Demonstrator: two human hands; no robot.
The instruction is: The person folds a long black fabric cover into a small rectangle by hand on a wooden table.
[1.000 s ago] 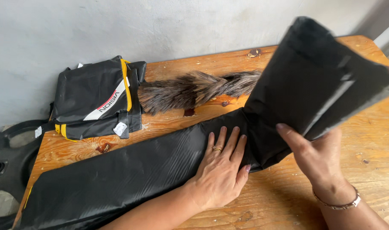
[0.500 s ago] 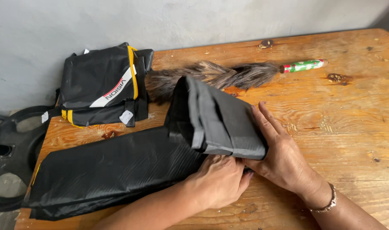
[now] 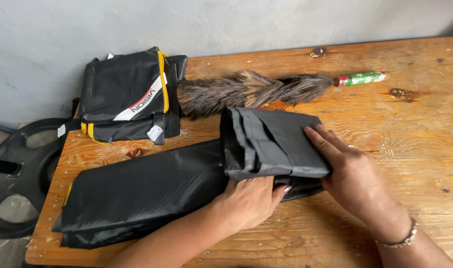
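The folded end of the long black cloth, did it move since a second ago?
Yes. The folded end of the long black cloth has come down and leftward, now lying flat below the brown feather duster, under the right hand.

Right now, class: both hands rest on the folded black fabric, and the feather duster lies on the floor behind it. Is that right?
One detail is wrong. The head view shows the feather duster lying on the wooden table, not on the floor. The rest stands: the left hand and the right hand both rest on the folded black fabric.
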